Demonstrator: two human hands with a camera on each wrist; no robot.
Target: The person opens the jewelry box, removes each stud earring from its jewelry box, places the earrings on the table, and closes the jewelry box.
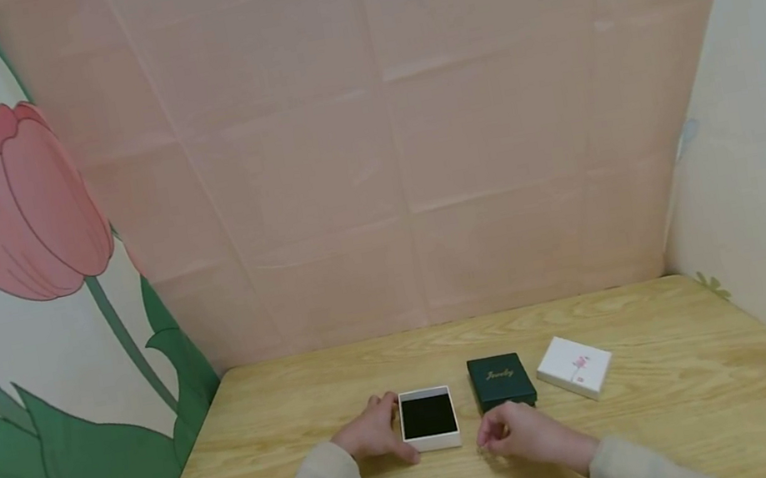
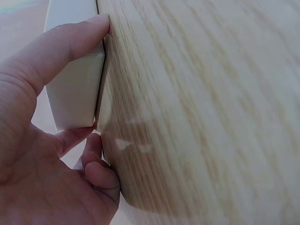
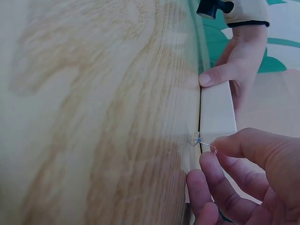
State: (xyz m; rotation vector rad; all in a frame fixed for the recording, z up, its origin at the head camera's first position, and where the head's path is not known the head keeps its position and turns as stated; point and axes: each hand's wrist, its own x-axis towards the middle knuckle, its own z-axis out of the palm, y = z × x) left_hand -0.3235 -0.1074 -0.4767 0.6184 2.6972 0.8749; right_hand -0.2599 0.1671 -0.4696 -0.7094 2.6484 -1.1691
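My left hand [image 1: 373, 433] holds a small open white box [image 1: 434, 443] by its left end, thumb at the near corner and fingers at the far side. A black pad [image 1: 428, 416] fills the box. In the left wrist view, the thumb lies along the white box wall [image 2: 77, 93]. Just right of the box, my right hand [image 1: 529, 433] pinches a tiny earring [image 3: 198, 140] between thumb and forefinger. The earring shows a thin metal stem and a small bluish, star-like ornament; its finer detail is too small to tell.
Behind the right hand lies a dark green box [image 1: 500, 376] with gold lettering. To its right, a white lid [image 1: 575, 366] with a pink flower print sits at an angle. All rest on the wooden table [image 1: 267, 410], with a pink backdrop [image 1: 309, 158] behind.
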